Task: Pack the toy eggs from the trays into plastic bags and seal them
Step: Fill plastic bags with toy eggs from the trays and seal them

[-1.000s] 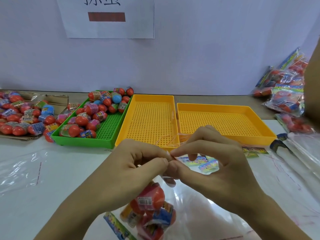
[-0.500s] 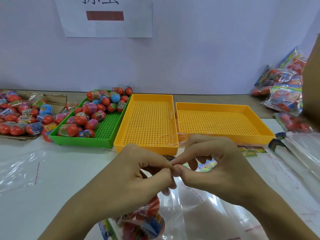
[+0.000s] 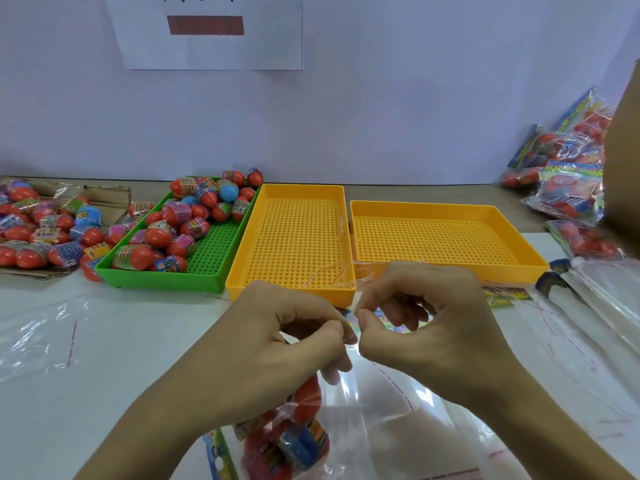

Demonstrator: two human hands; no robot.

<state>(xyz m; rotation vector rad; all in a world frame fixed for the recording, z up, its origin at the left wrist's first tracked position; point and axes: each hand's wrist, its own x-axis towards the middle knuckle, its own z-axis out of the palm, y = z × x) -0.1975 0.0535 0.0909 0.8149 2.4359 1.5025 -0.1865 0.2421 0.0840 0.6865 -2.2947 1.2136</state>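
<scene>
- You have two yellow trays (image 3: 294, 237) (image 3: 440, 237) and one green tray (image 3: 214, 251) before you.
- One paper sheet (image 3: 207, 32) hangs on the wall.
- Your two hands, left hand (image 3: 277, 337) and right hand (image 3: 433, 323), are in view.
- The toy eggs (image 3: 194, 216) are too heaped for you to count.

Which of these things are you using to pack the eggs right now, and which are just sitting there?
In use:
left hand and right hand, pinching the top of the plastic bag
toy eggs in the bag
green tray of eggs, still to pack

Just lying about:
two yellow trays
paper sign on the wall
cardboard under the loose eggs
</scene>
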